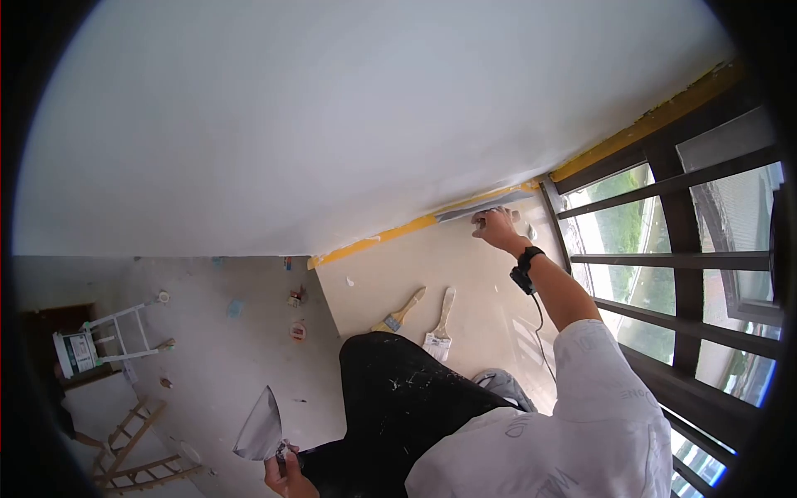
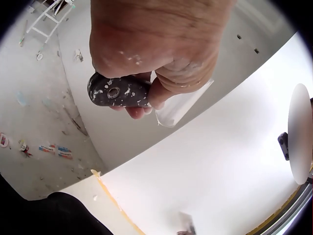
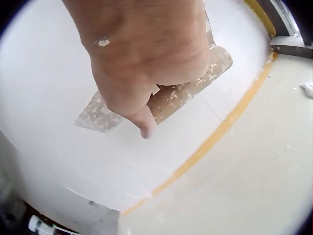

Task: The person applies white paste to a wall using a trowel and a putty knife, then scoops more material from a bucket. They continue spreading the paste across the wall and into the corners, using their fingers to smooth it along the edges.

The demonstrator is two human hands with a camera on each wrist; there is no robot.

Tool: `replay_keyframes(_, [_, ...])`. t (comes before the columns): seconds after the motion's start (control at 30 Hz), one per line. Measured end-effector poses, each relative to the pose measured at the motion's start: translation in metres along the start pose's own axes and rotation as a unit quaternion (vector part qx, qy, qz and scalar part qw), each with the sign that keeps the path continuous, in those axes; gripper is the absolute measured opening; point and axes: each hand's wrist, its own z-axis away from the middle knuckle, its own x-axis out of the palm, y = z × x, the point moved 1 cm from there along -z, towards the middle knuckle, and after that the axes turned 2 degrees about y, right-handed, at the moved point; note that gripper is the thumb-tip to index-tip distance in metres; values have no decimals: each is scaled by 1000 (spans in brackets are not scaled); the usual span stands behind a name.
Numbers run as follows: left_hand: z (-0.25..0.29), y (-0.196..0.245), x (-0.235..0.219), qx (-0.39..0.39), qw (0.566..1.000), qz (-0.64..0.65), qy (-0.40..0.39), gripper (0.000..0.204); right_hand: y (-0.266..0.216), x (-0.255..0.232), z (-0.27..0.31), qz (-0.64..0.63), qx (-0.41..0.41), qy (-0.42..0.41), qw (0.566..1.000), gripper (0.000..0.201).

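Observation:
My right hand (image 1: pixel 498 228) grips the wooden handle (image 3: pixel 193 90) of a plastering trowel. Its long metal blade (image 1: pixel 473 209) lies along the lower edge of the white wall (image 1: pixel 357 124), over the yellow tape (image 1: pixel 374 241) near the window corner. In the right wrist view, the flecked end of the blade (image 3: pixel 98 115) shows beyond my fingers. Lower down, away from the wall, my left hand (image 1: pixel 288 477) holds a putty knife (image 1: pixel 261 427), its wide blade pointing up. The knife's dark handle (image 2: pixel 122 93) is spattered with white, and the fingers partly cover it.
Two paintbrushes, one (image 1: pixel 401 311) beside the other (image 1: pixel 442 324), lie on the beige ledge (image 1: pixel 365 282) by my knees. A barred window (image 1: pixel 647 224) borders the right side. Below left, the floor (image 1: pixel 216 349) carries scattered litter, a white ladder (image 1: pixel 124 336) and a wooden ladder (image 1: pixel 133 440).

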Motion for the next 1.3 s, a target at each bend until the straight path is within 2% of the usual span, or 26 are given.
replay_keyframes(0.03, [3, -6, -3, 13, 1000, 17, 17, 21, 3, 6, -4, 19, 21, -12, 1000, 29])
replay_keyframes(0.13, [22, -11, -16, -41, 998, 18, 46, 21, 3, 14, -22, 26, 23, -25, 999, 33])
replay_keyframes(0.2, [29, -21, -27, -39, 998, -20, 48, 22, -1, 10, -19, 38, 20, -48, 998, 38])
replay_keyframes(0.27, [30, -19, -23, -52, 998, -7, 30, 22, 0, 3, -22, 10, 7, 14, 1000, 45])
replay_keyframes(0.3, [29, -16, -23, -54, 998, -8, 30, 22, 4, -2, -21, 11, 8, 12, 1000, 45])
replay_keyframes(0.37, [23, -4, -13, -36, 999, 13, 10, 22, 5, -29, -16, -131, -10, 7, 991, 50])
replay_keyframes(0.4, [19, -7, -11, -43, 999, 9, 7, 22, -28, -78, 2, -118, 41, -14, 992, 49])
replay_keyframes(0.43, [12, -16, -7, -41, 999, 30, 3, 17, -50, -116, 15, -199, 49, -24, 978, 47])
replay_keyframes(0.47, [8, -10, -1, -40, 998, 50, 0, 12, -51, -134, 23, -232, -6, 12, 973, 44])
replay_keyframes(0.53, [4, 10, 19, -44, 997, 62, 5, 14, -59, -165, 40, -211, 8, 30, 977, 40])
replay_keyframes(0.6, [3, 26, 31, -32, 995, 89, 11, 15, -63, -154, 53, -244, -76, 96, 962, 35])
replay_keyframes(0.63, [1, 18, 25, -51, 996, 67, -17, 16, -63, -137, 53, -254, -102, 105, 956, 30])
replay_keyframes(0.67, [1, 19, 25, -49, 996, 74, -10, 16, -74, -119, 54, -256, -84, 117, 956, 30])
replay_keyframes(0.7, [2, 19, 26, -39, 994, 98, -11, 16, -44, -72, 39, -79, -106, 61, 989, 32])
replay_keyframes(0.73, [5, 17, 25, -32, 992, 119, -12, 16, -59, -51, 35, -40, -135, 31, 990, 34])
replay_keyframes(0.77, [9, 16, 21, -37, 992, 124, -6, 16, -65, -24, 24, -62, -71, -62, 994, 32])
replay_keyframes(0.83, [19, 12, 8, -59, 994, 90, 10, 17, -65, 35, 3, -7, -67, -56, 996, 33])
replay_keyframes(0.87, [25, 2, 1, -70, 993, 92, 25, 17, -73, 46, -4, -3, -82, -66, 994, 33])
replay_keyframes(0.93, [40, -17, -17, -30, 992, 90, 82, 24, -88, 67, -17, 27, -44, 13, 999, 35])
replay_keyframes(1.0, [52, -27, -32, -51, 987, 104, 112, 24, -83, 70, -19, 8, -28, -6, 1000, 38])
replay_keyframes(1.1, [57, -39, -39, -97, 982, 101, 128, 15, -96, 31, 1, -20, -75, 90, 993, 37])
replay_keyframes(1.13, [56, -45, -40, -99, 985, 76, 124, 19, -104, 17, 14, -13, -72, 79, 994, 37])
replay_keyframes(1.2, [52, -44, -36, -100, 987, 52, 110, 23, -120, -4, 34, -209, -90, 117, 967, 31])
replay_keyframes(1.23, [45, -41, -28, -113, 983, 88, 112, 19, -115, 8, 36, -185, -119, 115, 969, 29])
replay_keyframes(1.3, [37, -36, -17, -123, 976, 133, 118, 16, -131, 32, 35, 0, -139, 3, 990, 30])
